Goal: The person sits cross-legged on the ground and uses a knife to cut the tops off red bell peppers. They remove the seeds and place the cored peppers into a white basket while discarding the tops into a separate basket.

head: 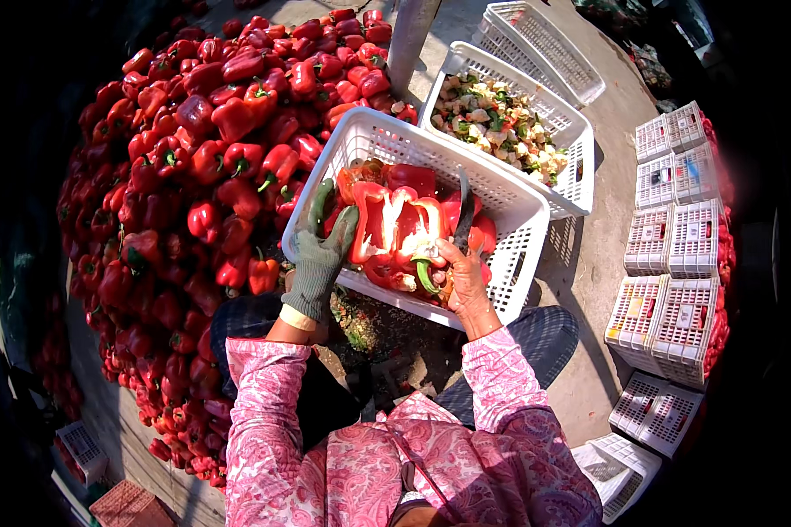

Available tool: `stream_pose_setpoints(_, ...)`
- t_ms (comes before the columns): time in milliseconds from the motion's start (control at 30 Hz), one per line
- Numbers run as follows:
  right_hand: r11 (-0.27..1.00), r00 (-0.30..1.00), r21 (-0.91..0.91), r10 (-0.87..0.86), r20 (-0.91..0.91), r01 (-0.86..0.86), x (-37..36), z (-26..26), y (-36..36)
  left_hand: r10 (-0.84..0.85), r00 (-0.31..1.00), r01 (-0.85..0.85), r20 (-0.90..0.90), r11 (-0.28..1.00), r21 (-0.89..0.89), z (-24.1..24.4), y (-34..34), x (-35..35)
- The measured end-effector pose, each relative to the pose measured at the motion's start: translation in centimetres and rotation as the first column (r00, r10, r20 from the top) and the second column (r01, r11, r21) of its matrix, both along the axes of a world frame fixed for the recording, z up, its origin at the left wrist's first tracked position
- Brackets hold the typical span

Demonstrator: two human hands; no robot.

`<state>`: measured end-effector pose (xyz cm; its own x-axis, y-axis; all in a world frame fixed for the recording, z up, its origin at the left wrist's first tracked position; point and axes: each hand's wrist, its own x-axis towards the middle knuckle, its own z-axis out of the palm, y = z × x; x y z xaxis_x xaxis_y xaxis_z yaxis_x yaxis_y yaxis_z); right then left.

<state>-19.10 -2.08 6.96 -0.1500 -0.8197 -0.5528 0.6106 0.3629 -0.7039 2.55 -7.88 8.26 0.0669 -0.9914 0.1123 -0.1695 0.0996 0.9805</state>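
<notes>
My left hand (323, 253), in a grey-green knitted glove, grips the left side of a split red bell pepper (399, 224). The pepper is opened wide, its pale inner ribs facing up, with its green stem (426, 275) at the lower edge. My bare right hand (465, 273) pinches the pepper near the stem and also holds a knife with a dark blade (465, 207), which points away from me. Both hands are over a white plastic crate (534, 221) that holds more cut red peppers. Part of the knife's handle is hidden by my fingers.
A large heap of red bell peppers (204, 165) lies on the left. Beyond the crate, another white crate (580, 158) holds pepper cores and stems; a metal post (409, 46) and nested crates (554, 53) stand nearby. Filled crates (685, 316) line the right side.
</notes>
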Motion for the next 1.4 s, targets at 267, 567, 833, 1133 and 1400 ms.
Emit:
stream_pose_setpoints(267,0.998,0.984,0.036,0.063,-0.165,-0.058,-0.2,-0.2,0.1,-0.183,0.514,0.625,0.838,0.749,-0.22,-1.7,1.5,-5.3)
stream_pose_setpoints(567,0.993,0.998,0.12,0.019,-0.061,-0.011,2.0,-5.1,1.6,-0.226,0.91,0.324,-0.347,0.911,0.255,-2.1,1.9,-5.3)
stream_pose_setpoints(833,0.992,0.797,-0.084,0.027,-0.604,-0.097,-1.7,-3.8,-0.7,0.087,0.657,0.359,-0.749,0.837,0.413,-4.1,0.4,-3.3)
stream_pose_setpoints(1133,0.976,0.948,-0.138,0.122,-0.295,-0.168,-0.7,-1.8,-0.1,-0.354,0.613,0.688,-0.707,0.678,0.257,-0.9,3.3,-3.4)
stream_pose_setpoints(1400,0.968,0.828,-0.155,-0.251,-0.502,0.2,-16.1,-0.9,-12.4,0.272,0.952,-0.294,0.141,0.941,0.169,-1.7,1.1,21.7)
